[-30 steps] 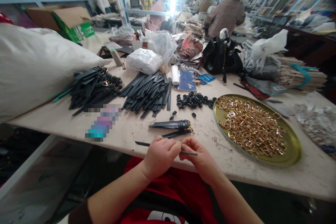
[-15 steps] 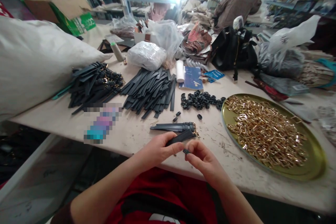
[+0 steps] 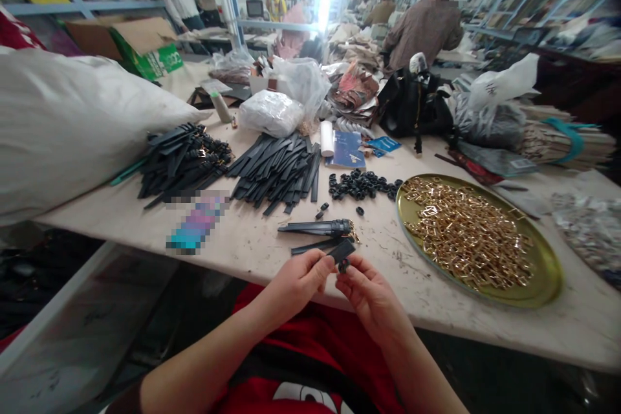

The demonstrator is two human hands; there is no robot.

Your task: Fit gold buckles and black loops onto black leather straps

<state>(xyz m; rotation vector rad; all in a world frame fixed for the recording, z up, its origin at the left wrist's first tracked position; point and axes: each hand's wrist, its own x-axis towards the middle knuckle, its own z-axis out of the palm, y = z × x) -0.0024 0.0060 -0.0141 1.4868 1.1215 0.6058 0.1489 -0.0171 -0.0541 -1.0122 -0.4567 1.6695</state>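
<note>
black in both hands: a flat strap (image 3: pixel 342 250) gripped between thumb and fingers of the left hand (image 3: pixel 303 275), free end pointing away to the right, and a small loop (image 3: pixel 343 266) pinched at the fingertips of the right hand (image 3: pixel 371 288), right by the strap's near edge. too close to tell whether touching or apart; no sign of the strap going through.

most likely to go wrong, by judgement: a dropped loop. with so little of it to hold, could let it spring loose and roll across the tabletop (image 3: pixel 252 242) or over the front edge. if bringing the two together, might catch the strap's tip on the loop's rim, because of a tilted hold or fingertips covering the hole, and might bend the tip by pressing on. could also nudge the bundle of straps (image 3: pixel 315 228) lying just beyond, or drag the loose strap (image 3: pixel 310 247) beside it out of line.

compared with half a second ago: loop brought closer, from clearly below the strap to just beside it; strap drawn back from the bundle, with more of the loose strap uncovered. view shifted too, with the tray (image 3: pixel 552 284) of gold-coloured metal frames (image 3: pixel 470 233) further left in it.
</note>
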